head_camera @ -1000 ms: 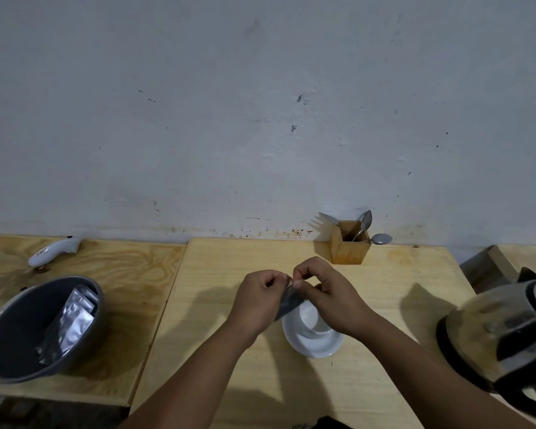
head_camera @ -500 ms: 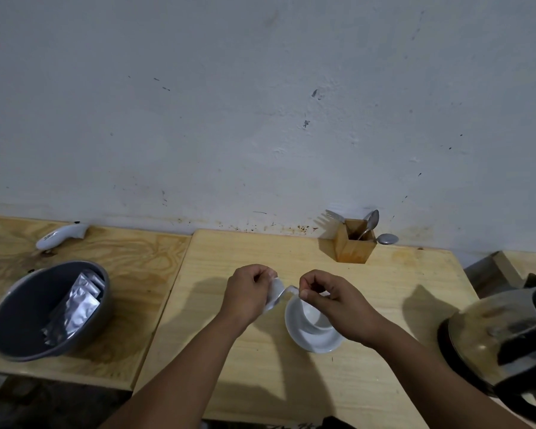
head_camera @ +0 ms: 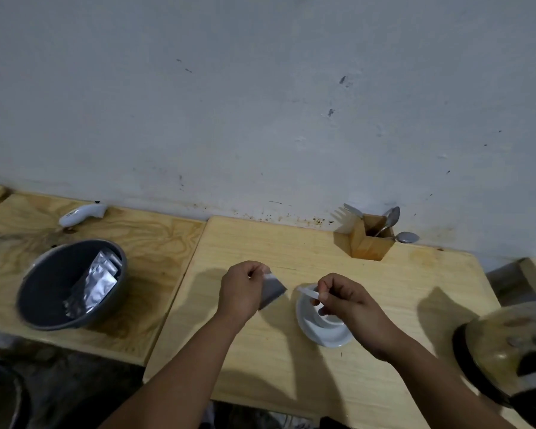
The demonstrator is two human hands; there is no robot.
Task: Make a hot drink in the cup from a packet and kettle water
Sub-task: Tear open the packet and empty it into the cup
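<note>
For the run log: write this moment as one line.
step: packet torn open | left hand: holds packet | right hand: holds torn strip over cup | kettle: untouched

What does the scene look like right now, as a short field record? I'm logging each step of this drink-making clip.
left hand: pinches the opened packet, held left of the cup
right hand: pinches the torn-off strip above the cup
cup: white, on a white saucer; contents not visible
kettle: at the table's right edge, untouched
grey bowl: left table, holds more foil packets
wooden holder: by the wall, with a fork and spoons
</note>
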